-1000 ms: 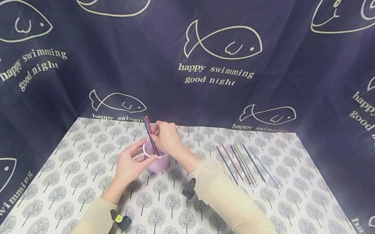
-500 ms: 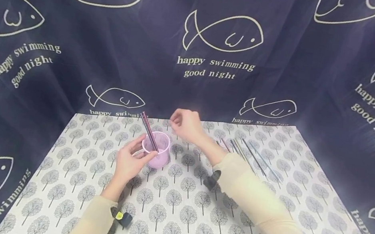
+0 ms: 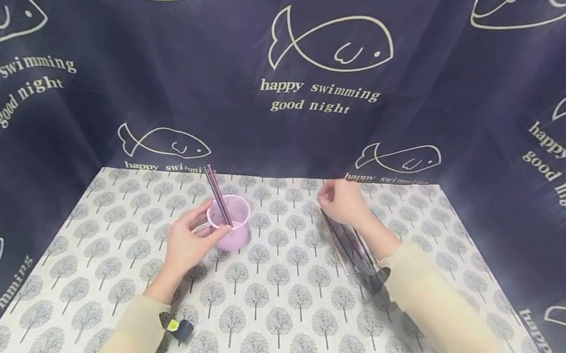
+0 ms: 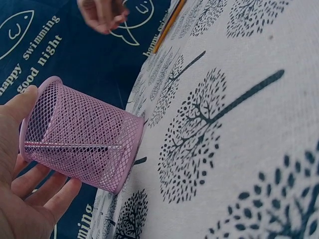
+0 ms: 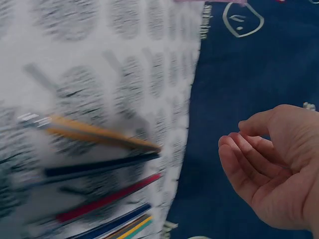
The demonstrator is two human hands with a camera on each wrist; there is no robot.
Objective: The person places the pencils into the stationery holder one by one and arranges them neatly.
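Note:
My left hand (image 3: 189, 242) holds a pink mesh pen cup (image 3: 235, 239) by its side, thumb at the rim and fingers behind it. The cup stands upright on the cloth with a few thin pencils (image 3: 218, 194) leaning out to the left. In the left wrist view, the mesh wall (image 4: 89, 134) shows a slim stick through it. My right hand (image 3: 347, 203) hovers over the far ends of a row of pencils, holding nothing, fingers loosely bent. The right wrist view shows an orange pencil (image 5: 99, 134), a dark blue one (image 5: 102, 164) and a red one (image 5: 112, 196) below it.
A white cloth with grey tree prints (image 3: 251, 318) covers the table. Dark blue curtains (image 3: 299, 142) with fish drawings rise at its back and sides. My right forearm (image 3: 439, 309) hides part of the pencil row.
My right hand has left the pencils in the cup and moved right, over the row on the table. The left hand keeps its hold on the cup. The head view has shifted slightly.

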